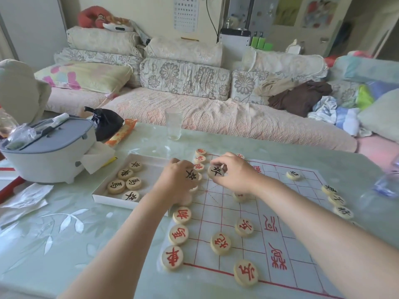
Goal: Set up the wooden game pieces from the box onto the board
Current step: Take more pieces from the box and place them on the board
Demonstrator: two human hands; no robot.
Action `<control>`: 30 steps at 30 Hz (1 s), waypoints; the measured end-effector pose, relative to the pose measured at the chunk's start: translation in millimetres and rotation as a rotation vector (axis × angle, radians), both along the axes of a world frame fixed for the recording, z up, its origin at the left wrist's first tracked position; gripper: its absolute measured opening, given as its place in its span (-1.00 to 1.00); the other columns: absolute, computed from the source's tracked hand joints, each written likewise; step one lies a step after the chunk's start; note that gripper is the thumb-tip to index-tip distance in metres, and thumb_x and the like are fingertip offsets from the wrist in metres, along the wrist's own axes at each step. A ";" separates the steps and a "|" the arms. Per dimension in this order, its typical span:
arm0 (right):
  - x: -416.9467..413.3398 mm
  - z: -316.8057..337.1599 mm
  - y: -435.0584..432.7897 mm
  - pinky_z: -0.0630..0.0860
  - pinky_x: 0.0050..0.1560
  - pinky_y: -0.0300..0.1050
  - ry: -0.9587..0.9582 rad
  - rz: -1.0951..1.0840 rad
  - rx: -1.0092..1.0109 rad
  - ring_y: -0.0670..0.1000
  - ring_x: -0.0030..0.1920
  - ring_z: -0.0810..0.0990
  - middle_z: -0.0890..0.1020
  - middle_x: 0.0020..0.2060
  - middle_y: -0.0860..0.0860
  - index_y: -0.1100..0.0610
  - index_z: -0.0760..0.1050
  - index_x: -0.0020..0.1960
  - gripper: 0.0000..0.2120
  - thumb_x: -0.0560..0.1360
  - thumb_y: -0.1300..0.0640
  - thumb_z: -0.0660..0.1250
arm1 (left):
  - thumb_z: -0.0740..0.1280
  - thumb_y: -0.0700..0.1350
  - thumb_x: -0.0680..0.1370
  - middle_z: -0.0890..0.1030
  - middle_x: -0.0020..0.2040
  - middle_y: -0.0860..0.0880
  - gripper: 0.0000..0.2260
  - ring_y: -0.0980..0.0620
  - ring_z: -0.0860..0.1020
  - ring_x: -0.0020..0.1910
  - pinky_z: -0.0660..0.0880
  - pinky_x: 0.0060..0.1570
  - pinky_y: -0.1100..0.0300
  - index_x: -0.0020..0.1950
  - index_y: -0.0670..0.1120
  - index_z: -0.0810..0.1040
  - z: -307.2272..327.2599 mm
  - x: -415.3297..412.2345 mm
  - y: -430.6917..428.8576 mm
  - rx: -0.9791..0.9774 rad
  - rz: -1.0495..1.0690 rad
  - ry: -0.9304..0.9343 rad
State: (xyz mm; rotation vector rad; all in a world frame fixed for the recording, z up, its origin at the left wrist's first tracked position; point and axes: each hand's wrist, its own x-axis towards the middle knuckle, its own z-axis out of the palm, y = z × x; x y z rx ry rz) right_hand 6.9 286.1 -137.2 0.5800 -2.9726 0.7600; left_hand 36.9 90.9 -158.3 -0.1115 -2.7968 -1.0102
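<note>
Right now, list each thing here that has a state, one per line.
Left hand: closed on a black-marked piece.
Right hand: pinching another black-marked piece above the board.
Box: open, five pieces left inside.
Board: flat, partly set, red pieces along its left edge.
Glass: upright, looks empty.
Grey appliance: lid shut, clutter on top.
Black bag: tied shut.

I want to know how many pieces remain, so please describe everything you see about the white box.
The white box is a shallow, open tray, apparently cardboard, lying flat on the glass table left of the board. Five round wooden pieces with black characters lie flat in its left part. The left hand covers its right corner.
</note>
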 end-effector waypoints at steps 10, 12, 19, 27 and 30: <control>61.1 -3.1 145.6 0.42 -0.11 -0.30 -0.107 -0.237 0.027 -0.06 -0.05 0.55 0.57 -0.05 -0.15 0.00 0.60 0.16 -0.70 0.45 0.01 0.48 | 0.43 0.07 0.45 0.53 0.15 0.07 -0.56 0.07 0.51 0.03 0.45 -0.04 0.24 0.31 0.05 0.49 1.3 28.5 104.7 0.015 -0.264 -0.046; 67.2 -7.4 163.1 0.46 -0.08 -0.23 -0.121 -0.283 0.033 -0.05 -0.01 0.55 0.58 -0.01 -0.13 0.00 0.58 0.18 -0.69 0.46 0.01 0.46 | 0.43 0.04 0.46 0.53 0.15 0.08 -0.59 0.07 0.52 0.02 0.44 -0.07 0.26 0.29 0.04 0.49 0.3 32.7 125.1 -0.007 -0.312 -0.070; 55.6 -24.6 206.7 0.36 0.09 -0.22 -0.084 -0.420 0.092 -0.01 0.20 0.51 0.51 0.29 -0.04 -0.01 0.50 0.33 -0.55 0.48 -0.07 0.44 | 0.41 -0.03 0.47 0.52 0.19 0.04 -0.61 0.04 0.47 0.14 0.42 0.09 0.21 0.29 0.00 0.50 -13.9 32.1 179.3 -0.128 -0.446 -0.078; 36.5 -36.5 211.5 0.38 0.26 -0.14 -0.149 -0.376 0.120 0.00 0.31 0.47 0.48 0.35 -0.01 0.02 0.42 0.41 -0.51 0.52 -0.04 0.40 | 0.36 0.08 0.49 0.46 0.24 0.06 -0.57 0.04 0.41 0.18 0.41 0.10 0.16 0.34 0.07 0.44 -33.7 21.3 204.0 -0.287 -0.473 -0.128; 35.7 -39.7 206.2 0.38 0.17 -0.20 -0.174 -0.322 0.092 -0.02 0.24 0.49 0.51 0.31 -0.03 0.01 0.45 0.37 -0.56 0.53 -0.03 0.39 | 0.35 0.12 0.48 0.46 0.24 0.07 -0.52 0.05 0.40 0.19 0.37 0.07 0.19 0.38 0.07 0.40 -37.2 15.9 204.6 -0.299 -0.488 -0.140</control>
